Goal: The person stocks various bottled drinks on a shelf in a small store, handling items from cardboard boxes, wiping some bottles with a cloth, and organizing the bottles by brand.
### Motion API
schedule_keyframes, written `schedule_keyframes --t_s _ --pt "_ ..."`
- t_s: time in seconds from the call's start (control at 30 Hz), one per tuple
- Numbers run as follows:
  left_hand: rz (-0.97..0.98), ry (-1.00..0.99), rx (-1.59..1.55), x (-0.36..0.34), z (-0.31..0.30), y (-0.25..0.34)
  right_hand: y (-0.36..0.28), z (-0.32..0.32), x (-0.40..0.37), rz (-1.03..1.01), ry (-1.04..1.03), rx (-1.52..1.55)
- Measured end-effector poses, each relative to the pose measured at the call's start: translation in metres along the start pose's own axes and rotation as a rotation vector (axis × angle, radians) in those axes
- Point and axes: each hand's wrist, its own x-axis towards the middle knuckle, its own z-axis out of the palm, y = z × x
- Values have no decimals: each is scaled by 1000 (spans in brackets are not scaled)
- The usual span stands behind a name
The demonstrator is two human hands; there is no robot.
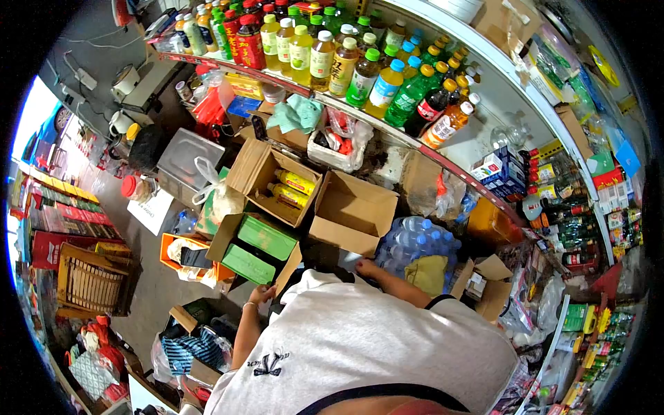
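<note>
My left hand [260, 294] is at the lower flap of an open cardboard box [288, 268], with its fingers closed on the flap's edge. Two green packs [257, 249] lie inside that box. My right hand [368, 268] is below an open, empty-looking cardboard box [354, 213], beside shrink-wrapped bottles [417, 245]; its fingertips are small and in shadow, so its grip is unclear. Between my hands the floor is partly hidden by my shirt. Another box [280, 185], above the green packs, holds yellow packs [294, 181].
A shelf of drink bottles [321, 59] curves across the top. A clear plastic bin [188, 166] and an orange basket [166, 256] stand left. A small open carton [492, 280] is right of the wrapped bottles. Bags and clothes [190, 351] lie at lower left.
</note>
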Motion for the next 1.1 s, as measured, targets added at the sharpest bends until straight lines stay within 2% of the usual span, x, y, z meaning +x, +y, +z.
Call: schedule_keyframes --t_s 0.03,0.07,0.1,0.17,0.23,0.27,0.3,0.37,0.4,0.43,0.5,0.53,0.57,0.6,0.63,0.67,0.7,0.73,0.77,0.8,0.83,0.87,0.9,0.97,1.03,1.1 --pt "-74 52 -30 0 1 -3 -4 4 1 -26 -49 12" --pt "1 -74 -208 17 0 -31 -8 5 3 -41 -75 21" --pt "2 -67 -212 19 3 -42 -11 2 8 -53 -92 25" --pt "-87 -41 -355 20 8 -51 -15 -9 20 -63 -101 24" --pt "-55 -80 -379 21 11 -52 -22 -21 30 -72 -99 26" --pt "-90 -58 -422 22 14 -52 -23 -27 33 -54 -81 183" --pt "-129 -35 -468 23 19 -56 -21 -28 40 -58 -92 178" --pt "-36 72 -504 16 29 -43 -15 -26 58 -36 113 167" --pt "-61 78 -347 7 23 -28 -47 -48 41 42 71 191" --pt "-84 85 -190 -1 20 -15 -45 -46 42 29 56 180" --pt "-96 209 -198 -13 28 3 -26 -34 57 3 14 285" --pt "-92 309 131 -20 29 14 -33 -35 52 57 10 270" --pt "-98 404 463 -30 30 26 -15 -24 61 -4 -20 272" --pt "-182 305 329 -40 29 46 -5 -16 64 -29 -27 165" --pt "-158 332 370 -38 36 43 -1 -11 66 -52 -37 57" --pt "-30 286 483 -35 40 39 7 -10 68 -62 -61 54" --pt "96 236 593 -24 47 25 13 -10 68 -29 -185 102" --pt "32 308 490 -6 60 3 17 -8 67 9 -311 148" --pt "-86 356 475 -44 68 66 13 -9 59 -4 -241 192" --pt "-101 434 516 -38 79 63 34 2 67 -90 -202 109" --pt "-94 451 544 -30 90 53 42 7 66 -87 -121 116" --pt "3 509 585 -30 99 42 56 4 73 -158 -249 144" --pt "-36 520 527 -39 102 49 60 6 72 -144 -160 152" --pt "48 559 440 -43 99 44 39 -19 63 -69 -215 114" --pt "36 446 401 -53 85 55 53 -17 63 -30 -112 318" --pt "-27 442 439 -57 81 60 40 -35 48 -66 -62 80"
